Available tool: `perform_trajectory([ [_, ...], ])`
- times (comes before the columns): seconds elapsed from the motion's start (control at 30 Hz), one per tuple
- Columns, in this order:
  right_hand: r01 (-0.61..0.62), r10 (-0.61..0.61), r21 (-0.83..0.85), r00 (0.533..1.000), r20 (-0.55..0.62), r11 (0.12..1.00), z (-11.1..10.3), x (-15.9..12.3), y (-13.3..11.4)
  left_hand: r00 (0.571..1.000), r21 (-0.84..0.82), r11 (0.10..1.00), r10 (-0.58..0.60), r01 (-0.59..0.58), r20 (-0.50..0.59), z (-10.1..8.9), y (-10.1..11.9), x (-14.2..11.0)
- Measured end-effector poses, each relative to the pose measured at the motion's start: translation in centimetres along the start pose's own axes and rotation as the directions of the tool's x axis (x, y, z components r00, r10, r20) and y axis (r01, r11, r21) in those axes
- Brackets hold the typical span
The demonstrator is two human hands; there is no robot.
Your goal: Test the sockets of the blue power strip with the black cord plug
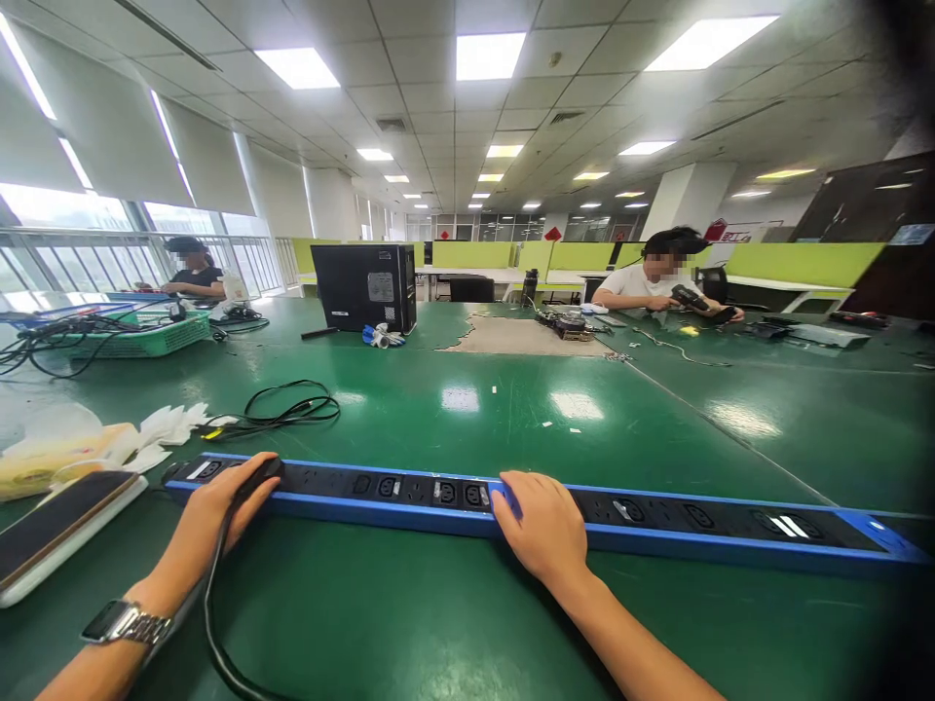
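one plug [270,470] is gripped by your closed left hand [221,494] over the strip [416,489] on the table [409,613]; keep it square while your right hand [544,521], loosely open across the strip's middle, holds steady.

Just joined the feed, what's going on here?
The left hand grips a black plug with its thick cable, down at one end of a long blue-and-black power strip. The right hand rests over the strip's middle. Across the green table, a person in white is holding a dark tool.
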State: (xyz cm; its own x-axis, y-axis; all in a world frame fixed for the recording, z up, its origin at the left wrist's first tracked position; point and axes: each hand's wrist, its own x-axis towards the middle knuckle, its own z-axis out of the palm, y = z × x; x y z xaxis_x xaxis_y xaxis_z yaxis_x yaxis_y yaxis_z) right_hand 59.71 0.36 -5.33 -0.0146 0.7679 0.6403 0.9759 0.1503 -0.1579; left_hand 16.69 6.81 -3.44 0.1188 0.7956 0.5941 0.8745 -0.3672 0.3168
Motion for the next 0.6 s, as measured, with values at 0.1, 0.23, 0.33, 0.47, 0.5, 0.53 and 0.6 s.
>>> perform_trajectory([
  [0.1, -0.002, 0.002, -0.003, 1.0, -0.004, 1.0, 0.0, 0.0, 0.0, 0.997, -0.026, 0.999, -0.047, 0.046, -0.058, 0.4, 0.5, -0.7],
  [0.23, -0.015, 0.015, 0.008, 1.0, 0.002, 1.0, 0.1, 0.0, -0.1, 0.965, -0.079, 0.985, -0.166, 0.153, -0.202, 0.5, 3.8, -0.3],
  [0.33, -0.019, 0.019, 0.012, 1.0, 0.011, 1.0, 0.1, 0.0, -0.1, 0.981, -0.146, 0.988, -0.075, 0.049, -0.178, 1.2, 8.2, 1.0],
  [0.47, -0.023, 0.023, 0.023, 1.0, 0.01, 0.999, 0.1, 0.0, -0.1, 0.99, -0.236, 0.962, 0.142, -0.138, -0.002, 4.1, 14.0, 2.0],
  [0.5, -0.023, 0.023, 0.027, 1.0, 0.011, 0.999, 0.1, 0.0, -0.1, 0.984, -0.246, 0.956, 0.175, -0.161, 0.034, 5.0, 15.1, 2.0],
  [0.53, -0.024, 0.023, 0.031, 1.0, 0.014, 0.999, 0.1, 0.0, -0.1, 0.979, -0.248, 0.953, 0.192, -0.172, 0.061, 5.8, 15.8, 1.9],
  [0.6, -0.027, 0.026, 0.041, 1.0, 0.017, 0.999, 0.1, 0.0, -0.1, 0.975, -0.237, 0.955, 0.205, -0.18, 0.087, 7.1, 16.8, 1.5],
])
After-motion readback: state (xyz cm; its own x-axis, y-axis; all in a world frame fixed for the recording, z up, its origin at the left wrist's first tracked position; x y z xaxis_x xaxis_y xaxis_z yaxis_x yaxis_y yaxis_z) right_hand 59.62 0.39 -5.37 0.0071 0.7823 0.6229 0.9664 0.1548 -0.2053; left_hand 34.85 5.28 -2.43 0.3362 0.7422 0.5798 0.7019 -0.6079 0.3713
